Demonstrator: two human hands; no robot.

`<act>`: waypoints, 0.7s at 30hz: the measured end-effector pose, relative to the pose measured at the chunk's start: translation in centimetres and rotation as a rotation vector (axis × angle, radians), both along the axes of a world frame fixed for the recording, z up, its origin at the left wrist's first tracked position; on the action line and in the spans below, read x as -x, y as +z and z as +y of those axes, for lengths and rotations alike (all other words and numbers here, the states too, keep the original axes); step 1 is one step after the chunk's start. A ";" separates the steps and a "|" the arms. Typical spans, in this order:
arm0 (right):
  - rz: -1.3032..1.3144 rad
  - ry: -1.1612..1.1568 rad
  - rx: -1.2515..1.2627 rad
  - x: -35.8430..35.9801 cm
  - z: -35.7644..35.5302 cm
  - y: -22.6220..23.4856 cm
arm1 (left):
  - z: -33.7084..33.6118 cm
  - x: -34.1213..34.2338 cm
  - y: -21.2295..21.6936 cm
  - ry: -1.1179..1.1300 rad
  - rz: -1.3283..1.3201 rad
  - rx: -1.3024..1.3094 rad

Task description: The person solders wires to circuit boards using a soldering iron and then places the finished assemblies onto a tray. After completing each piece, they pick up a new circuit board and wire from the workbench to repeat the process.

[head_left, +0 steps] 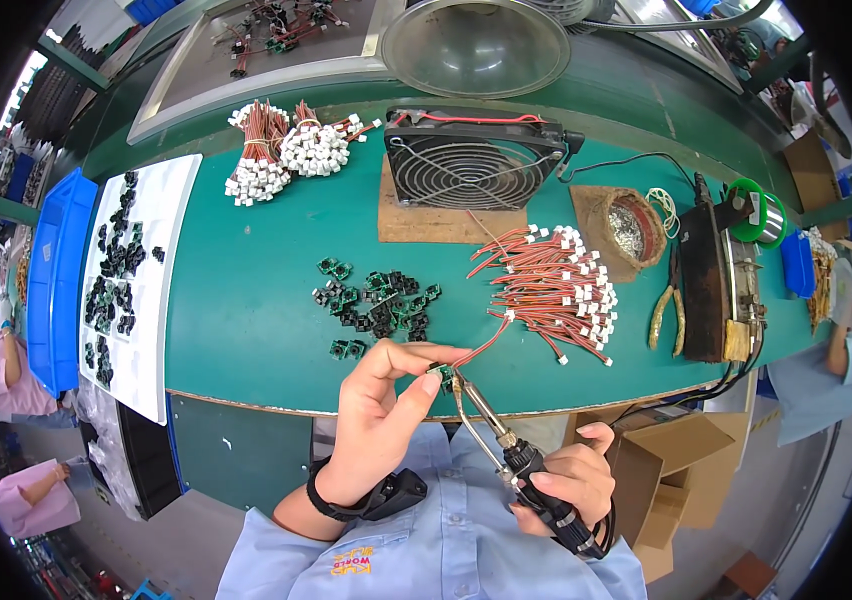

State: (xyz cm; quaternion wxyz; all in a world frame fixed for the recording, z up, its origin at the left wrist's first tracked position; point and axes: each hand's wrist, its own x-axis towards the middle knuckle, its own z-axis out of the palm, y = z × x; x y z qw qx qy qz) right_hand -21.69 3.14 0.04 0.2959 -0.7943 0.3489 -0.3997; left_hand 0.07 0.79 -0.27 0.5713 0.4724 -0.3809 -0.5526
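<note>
At the bench's front edge, my left hand (383,407) pinches a small green circuit board (443,374) between thumb and fingers. A red lead with a white plug (486,342) runs from the board toward the right. My right hand (574,482) is wrapped round the black handle of a soldering iron (531,480), whose metal tip meets the board; a thin curved tube lies alongside the tip. Whether the lead is joined to the board is too small to tell. Beyond my left hand lie loose small boards with black parts (381,304). Many red leads with white plugs (556,290) spread to the right.
A black fan (476,165) stands on a wooden board at the back. Bundled leads (296,150) lie back left. A white board (151,290) and blue tray (56,270) sit left. Pliers (679,320), a tip-cleaning bowl (631,230), a solder spool (761,215) and a soldering station (711,290) are right.
</note>
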 end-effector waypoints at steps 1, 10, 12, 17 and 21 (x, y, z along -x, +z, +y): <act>0.002 0.000 -0.005 0.0 0.0 0.0 | 0.0 0.0 0.0 0.001 -0.002 0.001; -0.014 -0.002 -0.002 0.3 0.2 -0.2 | 0.1 0.2 0.0 -0.016 -0.012 0.015; -0.015 0.000 -0.003 0.3 0.2 -0.3 | 0.2 0.3 0.1 -0.016 -0.007 0.009; -0.010 0.002 -0.004 0.4 0.2 -0.3 | 0.1 0.4 0.3 -0.017 -0.017 0.017; -0.015 0.003 -0.010 0.5 0.2 -0.2 | 0.1 0.4 0.4 -0.026 -0.030 0.019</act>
